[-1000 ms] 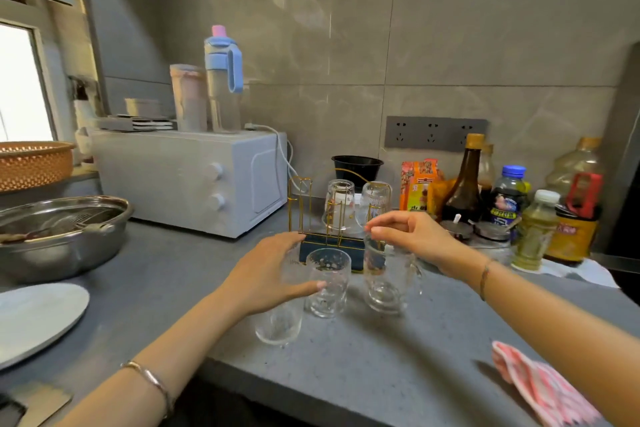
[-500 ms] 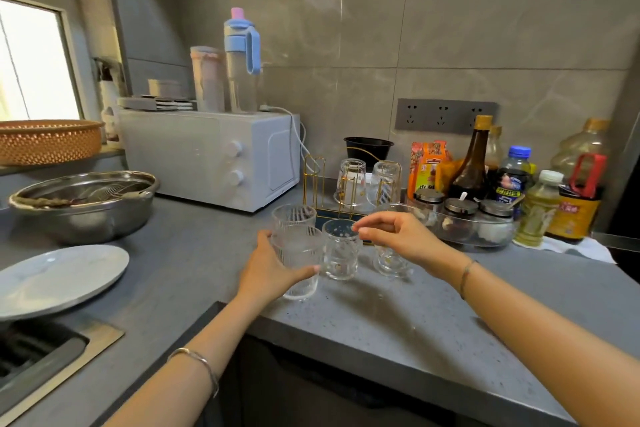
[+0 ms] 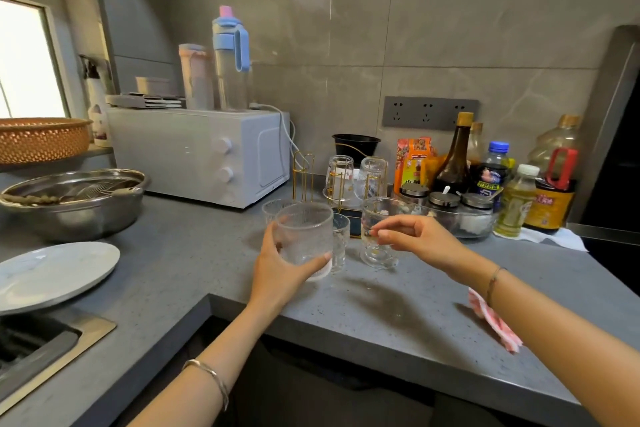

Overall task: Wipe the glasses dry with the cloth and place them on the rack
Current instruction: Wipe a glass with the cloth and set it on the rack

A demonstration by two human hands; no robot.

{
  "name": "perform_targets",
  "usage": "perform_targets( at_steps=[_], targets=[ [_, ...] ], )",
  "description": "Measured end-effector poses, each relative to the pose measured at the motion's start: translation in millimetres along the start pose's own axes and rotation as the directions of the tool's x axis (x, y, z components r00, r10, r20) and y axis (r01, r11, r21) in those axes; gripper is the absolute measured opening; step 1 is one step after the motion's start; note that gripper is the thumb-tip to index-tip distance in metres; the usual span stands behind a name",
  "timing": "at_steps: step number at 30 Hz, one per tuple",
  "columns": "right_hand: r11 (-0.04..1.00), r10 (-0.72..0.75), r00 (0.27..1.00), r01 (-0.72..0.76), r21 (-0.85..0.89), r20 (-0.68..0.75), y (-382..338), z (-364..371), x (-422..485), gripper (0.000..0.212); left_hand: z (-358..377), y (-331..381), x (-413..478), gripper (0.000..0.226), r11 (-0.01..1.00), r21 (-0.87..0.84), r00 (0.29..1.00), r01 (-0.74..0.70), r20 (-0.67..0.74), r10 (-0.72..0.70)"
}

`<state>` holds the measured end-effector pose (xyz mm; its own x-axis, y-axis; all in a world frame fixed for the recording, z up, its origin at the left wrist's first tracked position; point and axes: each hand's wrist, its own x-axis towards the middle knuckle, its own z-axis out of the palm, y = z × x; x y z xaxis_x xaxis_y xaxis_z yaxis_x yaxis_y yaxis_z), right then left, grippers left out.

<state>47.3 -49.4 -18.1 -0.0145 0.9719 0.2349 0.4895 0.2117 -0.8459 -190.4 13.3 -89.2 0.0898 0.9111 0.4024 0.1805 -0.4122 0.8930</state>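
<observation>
Ribbed glass [image 3: 304,236]: your left hand [image 3: 277,274] is wrapped round its lower half, thumb in front and fingers behind. It sits low over the near part of the counter, just ahead of the rack. I cannot tell whether its base touches down.
Right hand [image 3: 415,239]: your fingers are loosely curled, with thumb and forefinger tips nearly meeting in front of the footed glass [image 3: 378,253]. I cannot tell whether you actually pinch it.
Cloth [image 3: 495,326]: pink-striped, it lies on the counter partly hidden under your right forearm, well apart from the glass you hold.
Step in hand: probably fetching the cloth. Keep your left grip firm, since a wet ribbed wall is likely slippery. Bring the glass to the cloth rather than reaching across the standing glasses.
Neighbours: a small glass [image 3: 341,243] stands just beside the held one and a second ribbed glass [image 3: 273,211] behind it, so lift straight up.
Rack [image 3: 304,172]: gold wire, with two inverted glasses [image 3: 341,177] on it. The left pegs look free.
Counter [image 3: 381,315]: grey speckled stone, probably unforgiving, so set glass down gently.
Room: a white oven [image 3: 201,152], steel bowl [image 3: 76,215], plate [image 3: 52,270] and basket [image 3: 41,139] are to the left. Bottles [image 3: 453,163] and a socket strip [image 3: 429,113] are to the right, by the tiled wall.
</observation>
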Motion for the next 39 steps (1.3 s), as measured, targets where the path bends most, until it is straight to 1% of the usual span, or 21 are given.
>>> perform_targets(
  at_steps=[3,5,8,10,14,16,18,20,22,24,25,27,28,30,32,33,35,36,37,38,39],
  targets=[
    [1.0,0.012,0.999,-0.012,-0.003,-0.042,4,-18,-12,0.015,19,22,-2,0.103,0.993,-0.107,0.996,-0.05,0.068,0.057],
    [0.999,0.035,0.997,-0.035,0.007,-0.069,11,-30,-22,0.014,38,34,-5,0.107,0.989,-0.141,0.992,-0.045,0.111,0.061],
    [0.997,0.073,0.99,-0.071,0.018,-0.123,28,-47,-40,0.013,67,45,-11,0.105,0.984,-0.168,0.982,-0.066,0.164,0.094],
    [0.996,0.084,0.985,-0.086,-0.005,-0.152,41,-53,-51,0.013,82,45,-15,0.103,0.983,-0.18,0.98,-0.034,0.189,0.069],
    [0.979,0.164,0.968,-0.183,-0.087,-0.19,71,-68,-77,0.018,114,46,-23,0.085,0.981,-0.189,0.972,0.045,0.236,0.001],
    [0.952,0.216,0.955,-0.252,-0.172,-0.204,84,-74,-87,0.025,127,49,-27,0.076,0.975,-0.209,0.961,0.077,0.275,-0.017],
    [0.92,0.251,0.947,-0.297,-0.254,-0.199,92,-76,-95,0.036,138,50,-30,0.077,0.97,-0.222,0.953,0.1,0.301,-0.03],
    [0.891,0.269,0.945,-0.318,-0.325,-0.187,97,-72,-101,0.039,148,48,-31,0.08,0.965,-0.231,0.949,0.122,0.312,-0.045],
    [0.85,0.253,0.947,-0.316,-0.421,-0.2,97,-66,-107,0.038,157,47,-32,0.082,0.959,-0.248,0.944,0.138,0.325,-0.051],
    [0.819,0.205,0.948,-0.302,-0.489,-0.243,103,-60,-112,0.041,165,46,-34,0.082,0.957,-0.242,0.939,0.163,0.335,-0.075],
    [0.809,0.176,0.947,-0.295,-0.508,-0.268,104,-58,-114,0.038,168,46,-36,0.082,0.956,-0.239,0.936,0.172,0.343,-0.083],
    [0.8,0.146,0.939,-0.296,-0.522,-0.31,103,-53,-118,0.018,174,45,-38,0.087,0.953,-0.235,0.928,0.19,0.359,-0.097],
    [0.804,0.156,0.93,-0.315,-0.505,-0.333,102,-52,-118,0.013,175,45,-38,0.094,0.95,-0.244,0.927,0.193,0.364,-0.095],
    [0.85,0.196,0.897,-0.357,-0.388,-0.395,97,-52,-117,0.035,177,48,-38,0.105,0.939,-0.263,0.918,0.221,0.382,-0.109],
    [0.921,0.258,0.841,-0.363,-0.14,-0.476,94,-57,-115,0.046,178,49,-37,0.1,0.92,-0.282,0.897,0.271,0.422,-0.135],
    [0.939,0.299,0.795,-0.345,0.012,-0.527,91,-60,-113,0.045,178,50,-37,0.099,0.911,-0.283,0.881,0.299,0.448,-0.15],
    [0.927,0.372,0.702,-0.241,0.288,-0.607,81,-63,-110,0.034,179,49,-35,0.116,0.896,-0.288,0.857,0.338,0.488,-0.166],
    [0.924,0.358,0.669,-0.151,0.352,-0.652,73,-64,-108,0.031,178,51,-35,0.121,0.881,-0.301,0.846,0.366,0.501,-0.181],
    [0.921,0.328,0.65,-0.06,0.384,-0.685,62,-62,-108,0.03,178,52,-36,0.117,0.851,-0.334,0.835,0.404,0.515,-0.194],
    [0.921,0.279,0.643,0.03,0.387,-0.714,54,-61,-106,0.027,178,58,-38,0.105,0.819,-0.38,0.826,0.43,0.532,-0.186],
    [0.914,0.231,0.651,0.11,0.391,-0.723,41,-58,-105,0.025,178,62,-38,0.097,0.783,-0.43,0.82,0.45,0.546,-0.171]
  ],
)
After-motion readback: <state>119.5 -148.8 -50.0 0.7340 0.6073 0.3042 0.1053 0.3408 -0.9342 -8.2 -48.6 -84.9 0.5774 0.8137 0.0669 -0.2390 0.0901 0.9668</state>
